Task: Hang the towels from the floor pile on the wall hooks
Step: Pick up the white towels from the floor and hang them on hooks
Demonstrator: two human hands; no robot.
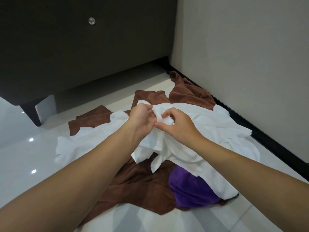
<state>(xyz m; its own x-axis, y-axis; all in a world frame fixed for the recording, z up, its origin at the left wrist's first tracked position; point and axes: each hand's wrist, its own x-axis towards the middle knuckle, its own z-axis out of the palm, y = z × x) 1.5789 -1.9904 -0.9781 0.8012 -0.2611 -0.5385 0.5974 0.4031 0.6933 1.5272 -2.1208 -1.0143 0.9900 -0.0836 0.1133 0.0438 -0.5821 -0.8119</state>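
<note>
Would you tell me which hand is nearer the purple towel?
Right. The right hand grips the white towel just beyond the purple towel; the left hand is further left.

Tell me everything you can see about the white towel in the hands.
The white towel looks like soft terry, crumpled and partly raised. The left hand and right hand grip a bunched fold near its top. The rest drapes over brown towels and a purple towel, beside the light wall.
</note>
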